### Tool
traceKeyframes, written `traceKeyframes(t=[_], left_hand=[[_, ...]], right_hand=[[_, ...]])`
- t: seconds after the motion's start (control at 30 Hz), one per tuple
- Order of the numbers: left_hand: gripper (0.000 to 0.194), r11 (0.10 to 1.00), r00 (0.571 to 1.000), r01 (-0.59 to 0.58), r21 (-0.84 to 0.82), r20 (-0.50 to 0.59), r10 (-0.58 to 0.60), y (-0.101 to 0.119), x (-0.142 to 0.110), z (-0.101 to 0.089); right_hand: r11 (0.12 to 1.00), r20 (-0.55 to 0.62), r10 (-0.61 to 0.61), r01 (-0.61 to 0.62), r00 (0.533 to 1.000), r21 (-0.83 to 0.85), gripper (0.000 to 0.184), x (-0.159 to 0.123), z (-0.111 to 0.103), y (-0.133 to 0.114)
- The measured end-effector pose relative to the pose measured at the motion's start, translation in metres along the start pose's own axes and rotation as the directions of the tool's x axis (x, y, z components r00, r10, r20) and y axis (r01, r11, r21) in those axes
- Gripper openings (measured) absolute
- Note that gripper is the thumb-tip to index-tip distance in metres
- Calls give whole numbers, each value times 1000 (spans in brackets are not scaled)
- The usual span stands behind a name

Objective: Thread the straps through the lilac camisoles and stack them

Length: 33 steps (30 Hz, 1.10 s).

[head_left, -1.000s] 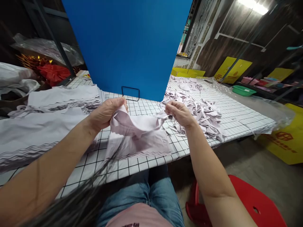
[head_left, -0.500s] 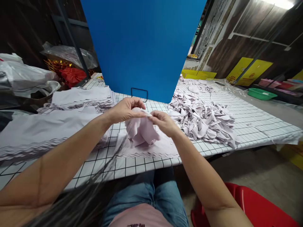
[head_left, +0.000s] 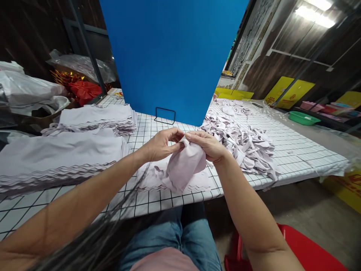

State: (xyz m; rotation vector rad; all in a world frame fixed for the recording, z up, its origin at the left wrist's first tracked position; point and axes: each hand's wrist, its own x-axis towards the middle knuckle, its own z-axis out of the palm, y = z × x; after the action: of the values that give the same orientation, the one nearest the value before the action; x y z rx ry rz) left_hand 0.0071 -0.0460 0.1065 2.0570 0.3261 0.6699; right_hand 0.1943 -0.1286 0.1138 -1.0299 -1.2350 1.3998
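Observation:
A pale lilac piece of fabric point(head_left: 184, 165) hangs from both my hands, just above the front of the table. My left hand point(head_left: 166, 144) pinches its upper edge between thumb and fingers. Right beside it, my right hand point(head_left: 207, 145) grips the same edge, fingers curled behind the cloth. Below lies a flat fabric panel point(head_left: 145, 180) with a wavy edge, partly covered by the hanging piece. To the right is a heap of crumpled lilac fabric pieces point(head_left: 245, 146). On the left sit stacks of folded wavy-edged fabric point(head_left: 62, 150).
A large blue board point(head_left: 175, 56) with a black wire stand point(head_left: 165, 116) rises behind my hands on the checked table point(head_left: 304, 150). Plastic bags point(head_left: 31, 88) crowd the far left. A green basin point(head_left: 304, 118) is at right, and a red stool point(head_left: 304, 248) stands by my right arm.
Both hands have shifted right and slightly lower, still together. The fabric now hangs more spread out, toward the table's front edge. The camera view has turned a little.

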Motion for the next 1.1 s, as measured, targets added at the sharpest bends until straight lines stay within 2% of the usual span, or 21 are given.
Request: traceKeyframes(t=[0.17, 0.23, 0.27, 0.33, 0.4, 0.43, 0.47, 0.5, 0.57, 0.6, 0.7, 0.8, 0.87, 0.97, 1.03, 1.1], left_hand=[[38, 976, 982, 73, -204, 187, -34, 2, 7, 1], [33, 976, 982, 88, -199, 182, -51, 0, 10, 2], [29, 983, 991, 80, -165, 117, -61, -2, 12, 3], [22, 999, 994, 34, -34, -103, -37, -6, 14, 6], [17, 998, 947, -10, 56, -320, 27, -12, 15, 8], [16, 999, 919, -26, 42, -391, 40, -15, 14, 9], [14, 999, 899, -38, -9, -437, 30, -17, 13, 10], [14, 996, 888, -45, -80, -460, 4, -20, 12, 11], [14, 979, 884, -53, -195, -466, -45, -22, 8, 14], [15, 974, 885, -61, -216, -463, -47, -22, 7, 15], [17, 971, 894, -113, -209, -448, 8, -21, 5, 16], [19, 952, 904, -181, -247, -422, 62, -21, 7, 15], [22, 929, 914, -193, -316, -403, 53, -22, 8, 14], [27, 892, 929, -174, -418, -369, 9, -26, 8, 13], [28, 870, 944, -137, -473, -330, -31, -30, 6, 11], [31, 863, 960, -68, -501, -268, -80, -35, 0, 5]], right_hand=[[998, -11, 26, -27, 1000, -52, 37, 0, -5, -3], [989, -9, 13, -15, 1000, -144, 38, -6, 0, -9], [976, -11, -15, 12, 1000, -218, 38, -11, 4, -14], [916, 37, -85, 93, 996, -391, 36, -23, 15, -25], [853, 195, -83, 171, 977, -493, 34, -35, 25, -32], [844, 264, -59, 189, 963, -502, 34, -38, 27, -32], [849, 282, -51, 191, 958, -493, 35, -40, 26, -30], [859, 243, -67, 180, 968, -480, 35, -39, 24, -26], [866, 49, -145, 150, 988, -477, 35, -30, 16, -12], [863, -36, -181, 142, 983, -484, 36, -24, 11, -3], [847, -110, -231, 144, 967, -512, 38, -5, 1, 19], [844, -204, -275, 135, 939, -519, 41, 6, -1, 30], [889, -184, -223, 123, 957, -441, 43, 9, -1, 32], [964, -36, -111, 99, 993, -248, 40, 10, -1, 36], [982, -55, -111, 101, 992, -160, 35, 10, -5, 39], [984, -152, -158, 142, 976, -111, 30, 7, -13, 38]])
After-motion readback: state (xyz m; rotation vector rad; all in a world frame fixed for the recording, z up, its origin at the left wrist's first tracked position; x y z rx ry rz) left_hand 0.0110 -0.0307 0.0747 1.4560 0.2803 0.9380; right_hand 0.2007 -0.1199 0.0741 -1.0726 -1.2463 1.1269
